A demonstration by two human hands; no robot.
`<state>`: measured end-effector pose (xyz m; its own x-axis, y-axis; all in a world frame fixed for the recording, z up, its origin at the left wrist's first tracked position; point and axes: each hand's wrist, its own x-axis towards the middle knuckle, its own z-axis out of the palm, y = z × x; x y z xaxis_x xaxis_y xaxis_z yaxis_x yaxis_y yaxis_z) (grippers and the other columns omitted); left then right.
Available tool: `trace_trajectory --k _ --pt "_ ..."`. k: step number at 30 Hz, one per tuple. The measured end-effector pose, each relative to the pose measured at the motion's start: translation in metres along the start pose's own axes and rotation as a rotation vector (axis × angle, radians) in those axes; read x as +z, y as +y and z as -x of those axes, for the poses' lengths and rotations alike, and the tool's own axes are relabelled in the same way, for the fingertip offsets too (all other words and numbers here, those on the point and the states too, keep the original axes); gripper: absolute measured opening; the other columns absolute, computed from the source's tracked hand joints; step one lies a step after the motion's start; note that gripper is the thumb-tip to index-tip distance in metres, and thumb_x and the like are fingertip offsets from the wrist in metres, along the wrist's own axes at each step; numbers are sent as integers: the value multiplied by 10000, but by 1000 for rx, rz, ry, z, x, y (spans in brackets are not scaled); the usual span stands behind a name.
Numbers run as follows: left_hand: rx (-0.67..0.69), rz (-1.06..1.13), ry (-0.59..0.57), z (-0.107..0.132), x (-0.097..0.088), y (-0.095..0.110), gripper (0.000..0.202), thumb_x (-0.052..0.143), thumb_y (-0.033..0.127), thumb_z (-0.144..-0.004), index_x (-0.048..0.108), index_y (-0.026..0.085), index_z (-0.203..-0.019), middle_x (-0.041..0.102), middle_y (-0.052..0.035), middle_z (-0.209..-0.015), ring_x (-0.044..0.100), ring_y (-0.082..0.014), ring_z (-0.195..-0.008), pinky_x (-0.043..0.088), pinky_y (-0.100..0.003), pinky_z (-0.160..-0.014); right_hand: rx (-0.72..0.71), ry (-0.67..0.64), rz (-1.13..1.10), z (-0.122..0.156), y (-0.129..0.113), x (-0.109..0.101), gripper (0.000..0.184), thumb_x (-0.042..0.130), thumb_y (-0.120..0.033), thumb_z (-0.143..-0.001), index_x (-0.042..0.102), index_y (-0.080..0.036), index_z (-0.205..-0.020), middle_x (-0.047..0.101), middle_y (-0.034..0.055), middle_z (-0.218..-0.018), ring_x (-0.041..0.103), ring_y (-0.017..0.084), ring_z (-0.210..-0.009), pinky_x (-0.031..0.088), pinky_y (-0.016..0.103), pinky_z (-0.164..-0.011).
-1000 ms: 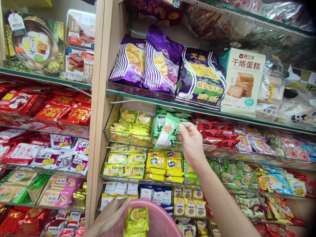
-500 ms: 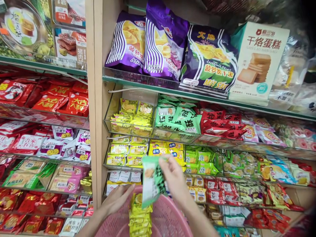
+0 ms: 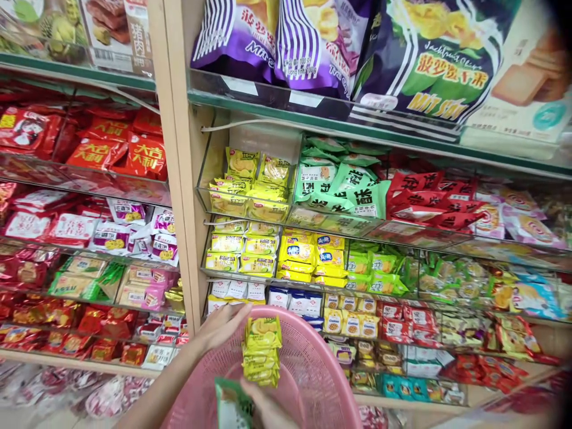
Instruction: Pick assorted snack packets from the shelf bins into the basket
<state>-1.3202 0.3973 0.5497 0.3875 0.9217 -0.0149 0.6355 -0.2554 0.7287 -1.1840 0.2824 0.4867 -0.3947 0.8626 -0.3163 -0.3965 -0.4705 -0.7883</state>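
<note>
Green packet [image 3: 229, 408], blurred, is pinched at its right edge by the right hand [image 3: 264, 406], whose fingers are mostly out of sight. Packet and grip are within the outline of a pink basket [image 3: 324, 369]; whether they touch its bottom I cannot tell. Just beyond the grip, a stack of yellow packets [image 3: 262, 356] lies in the basket. Farther off and left of the grip, the left hand [image 3: 224, 326] lies along the rim, fingers together; whether it clasps the rim I cannot tell. Past the basket, well apart from the grip, yellow-and-white packets [image 3: 242, 253] fill a compartment. Above and right of those, green packets [image 3: 342, 185] lie beside red packets [image 3: 435, 199]. Highest above the grip, purple bags [image 3: 313, 59] stand on a glass shelf [image 3: 268, 114].
</note>
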Motion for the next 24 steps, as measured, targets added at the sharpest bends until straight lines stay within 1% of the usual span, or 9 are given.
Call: trace_trajectory --k 2,3,6,9,13,15,18,21,24 --pt "-2 -23 -5 1 0 0 525 281 582 -880 662 224 -922 702 -36 -933 610 -269 -918 404 -295 -771 41 -50 -32 3 9 1 356 740 -370 -568 649 -165 -844 679 25 -693 628 170 -627 470 281 -623" --pt "-4 -35 -6 1 1 0 525 280 583 -880 665 228 -912 702 -34 -917 612 -269 -909 404 -294 -765 39 -59 -59 5 10 3 388 772 -286 -507 647 -167 -854 685 19 -715 631 170 -639 468 277 -638" --pt "-2 -65 -7 1 2 -2 518 289 579 -879 671 229 -894 701 -41 -899 616 -268 -902 405 -288 -757 -86 -12 -143 8 8 5 515 795 -176 -417 633 -173 -906 694 17 -761 637 191 -660 467 294 -636" --pt "1 -81 -11 2 3 -4 525 289 583 -877 667 228 -966 699 -50 -960 611 -270 -941 408 -288 -770 -159 55 -189 8 3 4 585 810 -168 -415 614 -172 -966 700 24 -771 642 209 -687 477 319 -657" --pt "-18 -82 -15 4 3 -2 566 258 613 -873 645 258 -1085 677 -47 -1092 572 -285 -1062 396 -314 -838 -163 34 -173 8 -1 -2 499 811 -240 -510 621 -162 -965 711 50 -843 655 215 -753 479 338 -733" --pt "-29 -83 -20 4 2 -1 593 248 630 -867 644 256 -1101 677 -59 -1093 571 -290 -1069 392 -323 -847 -119 48 -153 8 3 -6 454 809 -294 -523 646 -152 -922 712 58 -838 657 214 -751 479 334 -741" --pt "-38 -89 -29 3 3 1 611 253 650 -855 646 254 -1106 682 -69 -1073 574 -296 -1060 388 -328 -847 -6 60 -112 5 14 -11 461 818 -341 -484 679 -128 -869 707 65 -775 649 193 -688 478 305 -696" --pt "-38 -115 -35 2 4 3 648 225 674 -847 663 252 -1073 694 -72 -1019 592 -296 -1010 391 -325 -821 74 59 -88 1 27 -14 483 820 -341 -442 692 -101 -842 699 74 -747 628 167 -630 469 284 -646" --pt "-30 -137 -33 1 5 3 672 201 683 -845 682 248 -1019 704 -66 -905 613 -280 -917 398 -310 -763 150 113 -65 -2 36 -14 415 802 -311 -417 697 -119 -769 681 38 -655 602 150 -569 463 277 -603"
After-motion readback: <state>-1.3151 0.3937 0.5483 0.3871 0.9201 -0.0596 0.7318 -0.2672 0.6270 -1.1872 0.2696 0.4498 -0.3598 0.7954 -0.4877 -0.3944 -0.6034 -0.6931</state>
